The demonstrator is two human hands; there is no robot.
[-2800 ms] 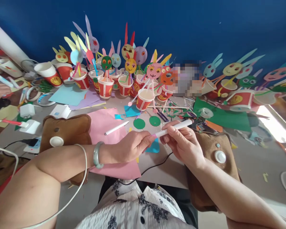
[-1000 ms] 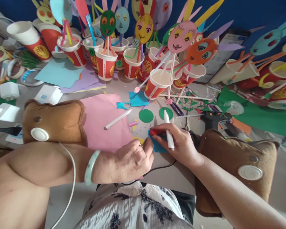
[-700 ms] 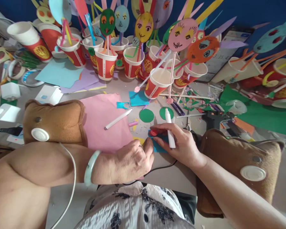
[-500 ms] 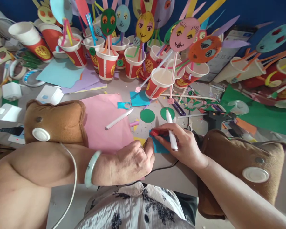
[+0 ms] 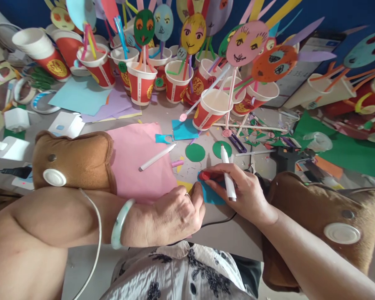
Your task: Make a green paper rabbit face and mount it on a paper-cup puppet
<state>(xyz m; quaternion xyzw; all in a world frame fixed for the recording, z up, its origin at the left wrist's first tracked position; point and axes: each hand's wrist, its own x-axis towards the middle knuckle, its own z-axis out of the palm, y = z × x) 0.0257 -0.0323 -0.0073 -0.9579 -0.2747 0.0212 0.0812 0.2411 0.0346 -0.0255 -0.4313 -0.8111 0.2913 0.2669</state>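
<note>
In the head view my right hand (image 5: 245, 187) is closed, with a white marker (image 5: 227, 175) lying across its fingers. Its thumb and forefinger also grip a small round red cap (image 5: 204, 175) over a piece of blue paper (image 5: 210, 193). My left hand (image 5: 179, 210) is curled shut at the left edge of that paper, its fingertips mostly hidden, seemingly holding the edge. Beyond my hands lie two green paper circles (image 5: 195, 153). Another white pen (image 5: 158, 157) rests on a pink sheet (image 5: 137, 154), left of my hands.
Several red-and-white paper cups (image 5: 141, 83) with paper-face figures line the back. A brown plush warmer (image 5: 73, 162) lies at left, another (image 5: 343, 221) at right. Paper scraps, a purple cutter (image 5: 237, 143) and a green sheet (image 5: 346, 152) lie beyond my right hand. A black cable (image 5: 217, 222) crosses the table.
The view has shifted slightly, so the things at right appear a little further right. Both hands keep nearly the same pose and grip.
</note>
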